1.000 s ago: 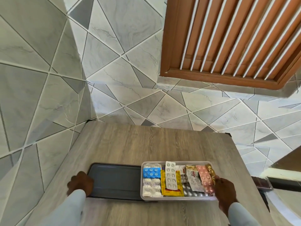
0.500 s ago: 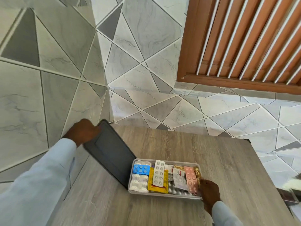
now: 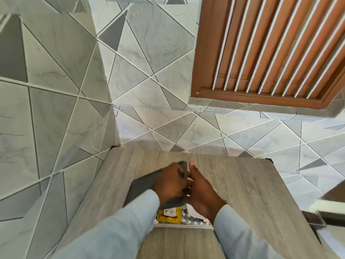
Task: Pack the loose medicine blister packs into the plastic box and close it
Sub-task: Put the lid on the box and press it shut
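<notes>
The clear plastic box (image 3: 183, 226) sits on the wooden table, mostly hidden under my hands. Blister packs (image 3: 170, 214) show inside it, a yellow one and silver ones, near its front rim. The dark grey lid (image 3: 143, 186) hangs tilted over the box, its right edge raised. My left hand (image 3: 170, 182) grips the lid's right edge. My right hand (image 3: 202, 193) rests over the right half of the box, its fingertips touching that same lid edge. The frame is blurred by motion.
The wooden table (image 3: 242, 193) stands in a corner of grey tiled walls (image 3: 56, 109). A brown louvred window (image 3: 270, 47) is above to the right. A dark object (image 3: 315, 218) lies off the table's right edge.
My left hand has swung the lid from flat on the table, up past vertical, and over the box. My right hand moved from the box's right end up to the lid's edge.
</notes>
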A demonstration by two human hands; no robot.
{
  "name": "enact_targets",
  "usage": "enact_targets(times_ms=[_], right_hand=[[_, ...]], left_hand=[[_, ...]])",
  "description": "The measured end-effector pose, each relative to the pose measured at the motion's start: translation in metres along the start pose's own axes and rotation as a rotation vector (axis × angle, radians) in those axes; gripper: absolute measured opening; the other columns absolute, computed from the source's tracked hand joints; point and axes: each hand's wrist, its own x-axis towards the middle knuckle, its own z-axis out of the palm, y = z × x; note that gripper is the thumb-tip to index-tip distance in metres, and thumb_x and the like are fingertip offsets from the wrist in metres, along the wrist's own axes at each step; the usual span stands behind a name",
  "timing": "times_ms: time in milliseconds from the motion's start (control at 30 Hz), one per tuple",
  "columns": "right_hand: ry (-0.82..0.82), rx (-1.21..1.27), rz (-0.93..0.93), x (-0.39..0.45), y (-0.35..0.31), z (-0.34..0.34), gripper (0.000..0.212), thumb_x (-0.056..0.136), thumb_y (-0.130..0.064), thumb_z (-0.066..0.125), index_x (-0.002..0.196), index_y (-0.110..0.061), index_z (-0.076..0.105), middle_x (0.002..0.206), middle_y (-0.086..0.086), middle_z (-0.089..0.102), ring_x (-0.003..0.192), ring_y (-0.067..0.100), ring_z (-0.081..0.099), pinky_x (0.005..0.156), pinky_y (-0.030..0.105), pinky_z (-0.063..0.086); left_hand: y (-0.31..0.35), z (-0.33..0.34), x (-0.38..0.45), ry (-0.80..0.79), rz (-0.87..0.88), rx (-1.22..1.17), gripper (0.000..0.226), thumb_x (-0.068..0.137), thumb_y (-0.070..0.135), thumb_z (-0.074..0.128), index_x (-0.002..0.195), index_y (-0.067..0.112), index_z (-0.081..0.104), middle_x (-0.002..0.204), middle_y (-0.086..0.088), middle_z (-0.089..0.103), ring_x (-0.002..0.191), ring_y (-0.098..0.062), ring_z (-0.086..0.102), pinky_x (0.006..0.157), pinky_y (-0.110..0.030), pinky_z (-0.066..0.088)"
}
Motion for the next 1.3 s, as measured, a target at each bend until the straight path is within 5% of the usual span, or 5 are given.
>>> enact_targets(times_ms=[167,367,767,1033,1300], right_hand=[[0.241,-0.244,-0.013,0.007,0.022,-0.027,0.025,0.091,-0.014,0.046,0.08,-0.007,0.067,0.073,0.015,0.064,0.07,0.027,0.057,0.067,0.037,0.047],[0.346,-0.343,-0.045,0.006,0.044,-0.074,0.031,0.097,-0.013,0.037,0.097,-0.001,0.066,0.095,0.021,0.069,0.083,0.033,0.065,0.068,0.037,0.052],[0.604,-0.522,-0.189,0.011,0.064,-0.106,0.025,0.099,-0.009,0.041,0.094,-0.021,0.063,0.088,-0.002,0.064,0.078,0.011,0.058,0.077,0.031,0.047],[0.738,-0.833,-0.091,0.062,0.089,-0.122,0.024,0.096,-0.016,0.042,0.1,-0.011,0.065,0.095,0.016,0.065,0.081,0.031,0.063,0.077,0.039,0.056],[0.696,-0.918,-0.111,0.056,0.084,-0.108,0.032,0.1,-0.014,0.035,0.121,-0.009,0.059,0.116,0.017,0.054,0.104,0.034,0.055,0.091,0.042,0.051]], left_hand=[[-0.025,0.019,-0.002,-0.198,-0.024,0.017,0.013,0.089,0.02,0.057,0.097,0.014,0.066,0.083,-0.012,0.071,0.065,-0.015,0.065,0.069,-0.037,0.057],[-0.113,-0.032,-0.013,0.557,-0.077,0.543,0.032,0.087,0.045,0.055,0.111,0.024,0.06,0.111,-0.008,0.063,0.103,-0.031,0.059,0.088,-0.045,0.049],[-0.138,-0.018,-0.008,0.541,-0.123,0.03,0.037,0.093,0.005,0.046,0.126,0.019,0.057,0.125,-0.006,0.055,0.101,-0.018,0.053,0.097,-0.037,0.045],[-0.138,-0.011,0.016,0.551,-0.162,0.03,0.05,0.084,-0.007,0.044,0.124,0.019,0.06,0.112,-0.009,0.063,0.085,-0.028,0.065,0.082,-0.044,0.058],[-0.16,-0.01,0.019,0.511,-0.176,0.253,0.046,0.087,0.0,0.046,0.13,0.015,0.053,0.131,-0.015,0.049,0.12,-0.032,0.047,0.104,-0.044,0.042]])
